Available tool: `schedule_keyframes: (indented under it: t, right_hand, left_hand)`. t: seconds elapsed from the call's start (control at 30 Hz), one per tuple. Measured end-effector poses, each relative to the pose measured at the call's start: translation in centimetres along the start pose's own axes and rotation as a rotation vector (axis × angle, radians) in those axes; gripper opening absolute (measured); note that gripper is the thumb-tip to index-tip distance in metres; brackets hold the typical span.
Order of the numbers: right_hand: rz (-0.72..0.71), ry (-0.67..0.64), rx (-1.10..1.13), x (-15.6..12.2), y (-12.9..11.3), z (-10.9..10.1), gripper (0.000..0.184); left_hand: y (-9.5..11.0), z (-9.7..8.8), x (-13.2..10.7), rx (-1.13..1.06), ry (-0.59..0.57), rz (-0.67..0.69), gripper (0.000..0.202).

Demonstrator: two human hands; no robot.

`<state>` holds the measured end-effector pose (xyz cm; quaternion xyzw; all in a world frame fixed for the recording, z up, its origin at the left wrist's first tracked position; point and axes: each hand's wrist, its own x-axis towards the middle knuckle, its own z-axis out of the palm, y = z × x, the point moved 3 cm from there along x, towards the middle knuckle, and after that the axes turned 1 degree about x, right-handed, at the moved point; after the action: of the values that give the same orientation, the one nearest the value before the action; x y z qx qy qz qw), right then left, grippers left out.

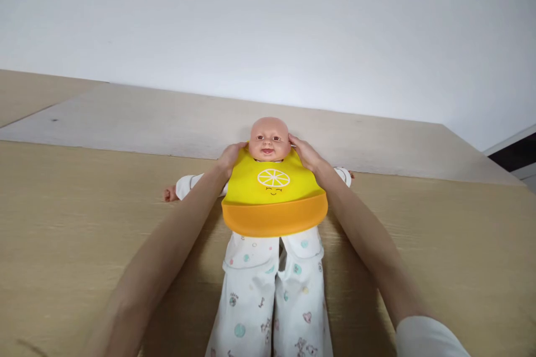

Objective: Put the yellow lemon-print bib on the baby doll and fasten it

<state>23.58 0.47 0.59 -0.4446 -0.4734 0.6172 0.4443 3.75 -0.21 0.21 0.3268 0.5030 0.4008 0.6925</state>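
One yellow bib [274, 189] lies mid-frame on the chest of a doll [269, 139], the left hand [232, 158] and right hand [307, 155] at its neck edges; whether their fingers [296, 141] grip it cannot be told. A pale wall [268, 28] spans the frame's top.

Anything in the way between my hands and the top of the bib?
Nothing visible. The left hand and right hand are right at the upper sides of the bib, flanking the doll's head. The area behind the head is hidden.
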Motion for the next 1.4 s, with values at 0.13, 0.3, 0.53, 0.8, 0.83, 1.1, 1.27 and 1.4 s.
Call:
schedule_keyframes:
  t: [0.13, 0.3, 0.53, 0.8, 0.83, 1.1, 1.27, 1.4]
  right_hand:
    - [-0.011, 0.086, -0.104, -0.5, -0.2, -0.3, 0.038]
    - [0.027, 0.100, -0.151, -0.2, 0.7, -1.3, 0.030]
    - [-0.166, 0.106, -0.395, 1.7, 1.7, -2.1, 0.040]
    - [-0.473, 0.193, -0.548, 2.4, 1.8, -2.2, 0.042]
    - [-0.505, 0.213, -0.553, 2.4, 1.8, -2.3, 0.044]
    - [-0.514, 0.280, -0.644, 1.8, 1.6, -2.0, 0.043]
    - [-0.374, 0.268, -0.730, 2.1, 1.9, -2.2, 0.038]
    - [-0.331, 0.249, -0.748, 2.2, 1.8, -2.2, 0.035]
  left_hand:
    - [-0.4, -0.1, 0.3, -0.028, -0.004, -0.072, 0.017]
    - [-0.8, -0.4, 0.5, -0.115, -0.028, -0.092, 0.018]
    - [-0.9, -0.3, 0.8, -0.147, -0.118, -0.040, 0.026]
    - [-0.7, -0.5, 1.4, -0.058, -0.117, 0.230, 0.058]
    - [-0.7, -0.6, 1.3, -0.024, -0.095, 0.245, 0.065]
    - [-0.6, -0.2, 0.9, 0.078, -0.010, 0.281, 0.044]
    - [-0.3, -0.8, 1.2, 0.294, 0.198, 0.352, 0.040]
    - [-0.4, -1.4, 1.9, 0.332, 0.237, 0.375, 0.037]
